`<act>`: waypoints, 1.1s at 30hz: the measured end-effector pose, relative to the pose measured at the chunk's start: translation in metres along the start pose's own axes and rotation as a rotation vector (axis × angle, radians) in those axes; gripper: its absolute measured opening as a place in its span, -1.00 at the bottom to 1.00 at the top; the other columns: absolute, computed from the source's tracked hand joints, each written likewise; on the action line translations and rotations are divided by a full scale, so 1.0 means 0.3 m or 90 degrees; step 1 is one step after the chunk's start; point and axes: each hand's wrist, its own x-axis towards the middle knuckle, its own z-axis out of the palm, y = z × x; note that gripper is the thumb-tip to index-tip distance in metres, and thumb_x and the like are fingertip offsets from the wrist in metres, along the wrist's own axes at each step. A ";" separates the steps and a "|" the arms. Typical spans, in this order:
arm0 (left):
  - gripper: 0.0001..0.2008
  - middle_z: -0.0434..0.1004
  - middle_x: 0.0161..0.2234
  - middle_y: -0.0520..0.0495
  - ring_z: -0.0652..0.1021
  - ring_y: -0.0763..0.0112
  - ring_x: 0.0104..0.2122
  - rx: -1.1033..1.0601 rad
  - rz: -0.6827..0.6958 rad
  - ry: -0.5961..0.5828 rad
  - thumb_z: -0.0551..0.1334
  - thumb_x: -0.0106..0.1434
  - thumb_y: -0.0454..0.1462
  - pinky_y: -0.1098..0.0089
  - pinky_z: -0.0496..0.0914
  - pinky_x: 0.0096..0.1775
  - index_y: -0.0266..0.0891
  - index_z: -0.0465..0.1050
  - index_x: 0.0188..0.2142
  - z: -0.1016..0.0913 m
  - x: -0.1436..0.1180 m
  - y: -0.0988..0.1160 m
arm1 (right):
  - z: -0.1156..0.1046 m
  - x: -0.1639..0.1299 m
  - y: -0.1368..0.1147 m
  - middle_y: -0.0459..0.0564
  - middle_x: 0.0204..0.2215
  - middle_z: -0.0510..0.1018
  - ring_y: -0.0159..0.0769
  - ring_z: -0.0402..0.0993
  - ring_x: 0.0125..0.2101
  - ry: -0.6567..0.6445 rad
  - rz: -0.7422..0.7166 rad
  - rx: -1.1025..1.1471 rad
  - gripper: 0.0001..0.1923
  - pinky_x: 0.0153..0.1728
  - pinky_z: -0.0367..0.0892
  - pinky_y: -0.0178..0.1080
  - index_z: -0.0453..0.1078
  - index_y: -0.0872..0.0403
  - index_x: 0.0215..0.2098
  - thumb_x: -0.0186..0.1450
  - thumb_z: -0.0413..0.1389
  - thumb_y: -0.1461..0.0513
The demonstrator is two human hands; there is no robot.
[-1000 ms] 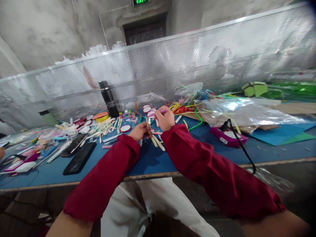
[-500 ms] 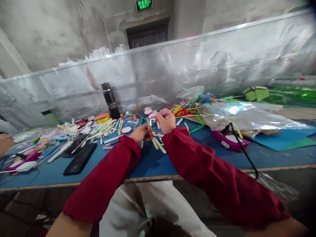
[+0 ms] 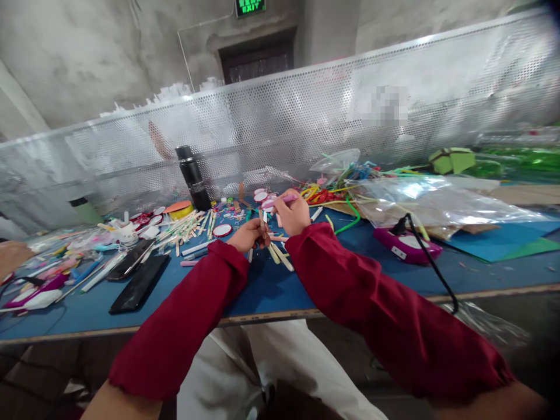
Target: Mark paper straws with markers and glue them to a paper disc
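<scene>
My left hand (image 3: 245, 235) is closed around a wooden craft stick (image 3: 261, 217), which stands roughly upright between the fingers. Close beside it, my right hand (image 3: 296, 217) grips a pink marker pen (image 3: 280, 202), its tip end pointing left toward the stick. Whether the tip touches the stick is too small to tell. Below both hands, a few loose craft sticks (image 3: 286, 259) lie on the blue tabletop (image 3: 262, 291). Several pens, among them a white one (image 3: 196, 248), rest left of my left hand. A round white disc with a red rim (image 3: 222, 230) lies just behind them.
Two dark phones, the nearer one (image 3: 140, 284) by the front edge, lie left. A black bottle (image 3: 192, 178) stands at the perforated screen (image 3: 280, 134). At right are a purple device (image 3: 406, 245) with a black cable and clear plastic bags (image 3: 437, 198). Another person's hand (image 3: 14, 256) shows far left.
My view has shifted slightly, moving the table items a little left. My hands keep their hold on the stick and pen. The other person's hand reaches further into view.
</scene>
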 end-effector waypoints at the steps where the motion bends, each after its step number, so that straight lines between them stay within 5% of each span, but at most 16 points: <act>1: -0.82 0.49 -0.57 0.03 0.40 0.54 -0.68 -0.002 -0.001 0.001 0.21 0.26 -0.17 0.52 0.11 -0.63 -0.21 0.25 -0.31 0.000 0.000 -0.001 | 0.000 0.001 0.001 -0.17 -0.61 0.46 -0.34 0.32 -0.55 0.001 0.000 0.000 -0.82 -0.44 0.20 -0.25 0.22 -0.02 -0.53 0.21 0.08 0.20; 33: -0.78 0.50 -0.56 0.01 0.42 0.54 -0.67 -0.011 0.004 -0.011 0.23 0.26 -0.14 0.54 0.08 -0.63 -0.22 0.26 -0.31 0.002 0.007 -0.016 | -0.004 0.008 0.025 -0.17 -0.62 0.51 -0.31 0.45 -0.55 0.008 0.026 0.041 -0.87 -0.40 0.30 -0.25 0.28 -0.01 -0.46 0.22 0.09 0.16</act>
